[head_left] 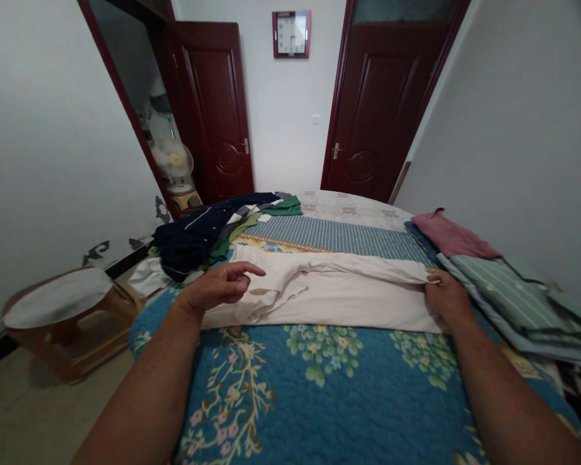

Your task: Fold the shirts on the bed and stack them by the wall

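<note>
Cream garment: laid crosswise on the quilt, between both hands; judged part-folded, its far edge turned over, creases at the left end not yet smoothed. Right hand: pinched on the garment's right end. Left hand: held loose over the left end, forefinger extended, nothing seen gripped. Done, by appearance: pile at right, stacked flat. Remaining, by appearance: heap at left, unfolded. Containers: none made out.

This looks like a home, shown by the flowered quilt, wall clock, panelled doors and heaped clothes.
</note>
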A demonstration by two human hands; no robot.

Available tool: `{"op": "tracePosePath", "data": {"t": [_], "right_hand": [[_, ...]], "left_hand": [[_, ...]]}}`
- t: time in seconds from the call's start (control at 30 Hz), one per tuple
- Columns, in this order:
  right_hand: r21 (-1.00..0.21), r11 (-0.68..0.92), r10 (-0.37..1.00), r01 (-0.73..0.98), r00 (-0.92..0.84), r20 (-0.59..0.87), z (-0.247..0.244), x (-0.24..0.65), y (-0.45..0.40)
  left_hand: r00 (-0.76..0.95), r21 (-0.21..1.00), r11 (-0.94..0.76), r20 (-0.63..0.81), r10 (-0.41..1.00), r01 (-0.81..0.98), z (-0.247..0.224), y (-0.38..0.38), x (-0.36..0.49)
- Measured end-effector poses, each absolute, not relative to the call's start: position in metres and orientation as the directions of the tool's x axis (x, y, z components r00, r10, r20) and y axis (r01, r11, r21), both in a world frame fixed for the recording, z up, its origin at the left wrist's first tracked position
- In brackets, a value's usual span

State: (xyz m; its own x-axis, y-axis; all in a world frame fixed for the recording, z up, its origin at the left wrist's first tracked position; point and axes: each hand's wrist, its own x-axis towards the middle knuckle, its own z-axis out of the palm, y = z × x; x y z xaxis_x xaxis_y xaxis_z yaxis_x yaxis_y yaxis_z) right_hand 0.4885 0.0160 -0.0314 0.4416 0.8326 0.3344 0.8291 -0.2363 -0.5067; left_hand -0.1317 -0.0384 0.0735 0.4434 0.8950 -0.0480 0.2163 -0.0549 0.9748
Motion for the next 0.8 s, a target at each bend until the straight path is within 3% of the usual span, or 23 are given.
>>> {"op": "tracePosePath", "data": {"t": [0.13,0.27,0.4,0.57,0.67,0.8], "right_hand": [[-0.529,-0.240,0.836,0.814,0.450,0.314,-0.024,0.482,0.015],[-0.541,-0.211,0.854,0.814,0.422,0.304,-0.022,0.480,0.015],[-0.574,-0.181,0.846,0.798,0.425,0.324,-0.022,0.479,0.013],[-0.615,-0.136,0.835,0.776,0.425,0.351,-0.017,0.476,0.013],[-0.636,-0.089,0.810,0.767,0.428,0.402,-0.018,0.477,0.017],[-0.660,-0.076,0.774,0.747,0.462,0.433,-0.025,0.484,0.022]], "left_hand": [[0.321,0.900,-0.220,0.096,0.942,0.376,0.077,-0.033,-0.118],[0.468,0.649,-0.432,0.129,0.874,0.627,0.069,-0.035,-0.078],[0.514,0.396,-0.535,0.168,0.841,0.747,0.048,-0.033,-0.051],[0.412,0.449,-0.425,0.132,0.902,0.786,0.033,-0.019,-0.057],[0.353,0.474,-0.404,0.197,0.915,0.782,0.037,-0.014,-0.066],[0.249,0.668,-0.345,0.239,0.939,0.660,0.051,-0.014,-0.080]]}}
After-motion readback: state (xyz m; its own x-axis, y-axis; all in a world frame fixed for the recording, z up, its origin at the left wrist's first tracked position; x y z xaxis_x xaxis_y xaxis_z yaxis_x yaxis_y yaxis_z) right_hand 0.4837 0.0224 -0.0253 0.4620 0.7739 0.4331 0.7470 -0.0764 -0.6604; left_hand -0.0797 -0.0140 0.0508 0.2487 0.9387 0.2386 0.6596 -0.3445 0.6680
